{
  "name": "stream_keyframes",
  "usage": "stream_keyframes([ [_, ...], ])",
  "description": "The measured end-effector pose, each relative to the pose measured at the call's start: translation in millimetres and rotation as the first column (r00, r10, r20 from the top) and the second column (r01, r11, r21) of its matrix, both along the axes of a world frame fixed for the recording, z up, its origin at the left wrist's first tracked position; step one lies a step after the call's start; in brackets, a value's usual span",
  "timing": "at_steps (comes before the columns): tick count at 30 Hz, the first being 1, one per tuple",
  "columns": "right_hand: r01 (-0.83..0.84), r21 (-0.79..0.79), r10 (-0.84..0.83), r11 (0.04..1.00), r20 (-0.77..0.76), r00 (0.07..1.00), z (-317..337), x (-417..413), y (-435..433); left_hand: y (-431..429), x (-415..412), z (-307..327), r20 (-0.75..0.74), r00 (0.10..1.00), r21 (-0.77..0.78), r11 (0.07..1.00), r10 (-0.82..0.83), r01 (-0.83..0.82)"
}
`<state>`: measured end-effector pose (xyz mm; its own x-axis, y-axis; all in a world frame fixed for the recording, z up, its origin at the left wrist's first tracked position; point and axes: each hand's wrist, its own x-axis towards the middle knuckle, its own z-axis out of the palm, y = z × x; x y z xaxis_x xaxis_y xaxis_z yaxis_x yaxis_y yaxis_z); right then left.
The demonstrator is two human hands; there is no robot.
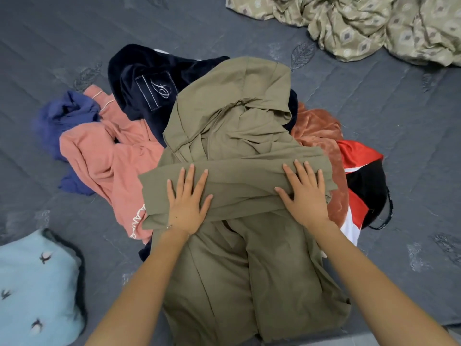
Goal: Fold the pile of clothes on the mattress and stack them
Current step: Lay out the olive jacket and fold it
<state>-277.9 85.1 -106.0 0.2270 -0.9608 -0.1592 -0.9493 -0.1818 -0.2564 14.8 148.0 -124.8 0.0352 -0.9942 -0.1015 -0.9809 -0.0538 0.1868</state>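
Observation:
An olive-green garment (232,126) lies on top of the pile of clothes in the middle of the grey mattress (389,126), reaching down to the near edge. A folded band of it crosses the middle. My left hand (187,203) presses flat on that band with fingers spread. My right hand (304,193) lies flat on the band's right part, fingers straight. Under the olive garment lie a salmon-pink top (107,156), a blue cloth (64,116), a navy velvet piece with a stitched label (139,78), a rust velvet piece (319,131) and a red, white and black garment (359,171).
A crumpled beige patterned sheet (361,23) lies at the far right of the mattress. A light blue pillow with small bird prints (35,290) sits at the near left. Bare mattress shows to the far left and to the right of the pile.

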Motion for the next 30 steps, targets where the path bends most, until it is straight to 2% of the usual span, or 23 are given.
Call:
stream_keyframes([
  [3,-0.024,0.015,0.022,1.000,0.126,0.992,-0.1,-19.1,30.3,37.6,-1.2,0.9,-0.098,0.982,-0.008,0.987,0.161,-0.163],
  [4,-0.033,0.015,0.031,0.999,0.140,0.990,-1.9,-25.0,45.8,55.1,-0.9,-1.2,-0.087,0.981,0.002,0.985,0.172,-0.173],
  [8,-0.010,0.029,0.005,1.000,0.143,0.990,-5.0,-39.5,110.1,121.1,4.5,-11.4,0.133,0.990,0.033,0.999,-0.038,0.034],
  [10,0.027,0.034,-0.031,0.999,0.119,0.992,-3.7,-44.5,141.9,148.2,-2.5,-10.6,0.159,0.987,-0.004,1.000,-0.022,0.022],
  [13,0.055,0.073,-0.058,0.996,0.037,0.998,-14.4,-52.9,189.0,187.2,-18.1,-11.7,0.094,0.995,-0.007,0.999,0.036,-0.035],
  [16,0.096,0.107,-0.092,0.990,-0.040,0.995,-32.1,-64.6,226.6,223.8,-24.5,-20.3,0.037,0.995,0.058,0.993,0.096,-0.098],
  [21,0.239,0.159,-0.230,0.958,-0.074,0.970,-45.5,-75.0,265.2,280.1,-24.6,-34.2,-0.017,0.977,0.089,0.973,0.214,-0.212],
  [23,0.340,0.257,-0.333,0.905,-0.074,0.940,-46.3,-78.4,270.9,299.4,-25.3,-38.4,-0.107,0.924,0.140,0.926,0.367,-0.351],
  [26,0.465,0.373,-0.474,0.803,-0.073,0.877,-48.9,-88.6,272.7,318.9,-30.0,-40.6,-0.222,0.765,0.294,0.789,0.605,-0.539],
  [27,0.500,0.389,-0.517,0.774,-0.068,0.853,-50.8,-92.4,273.0,322.1,-32.5,-40.9,-0.237,0.724,0.322,0.755,0.648,-0.571],
  [30,0.569,0.418,-0.589,0.708,-0.095,0.803,-55.5,-100.6,273.7,326.1,-37.9,-45.6,-0.220,0.689,0.333,0.717,0.690,-0.612],
])
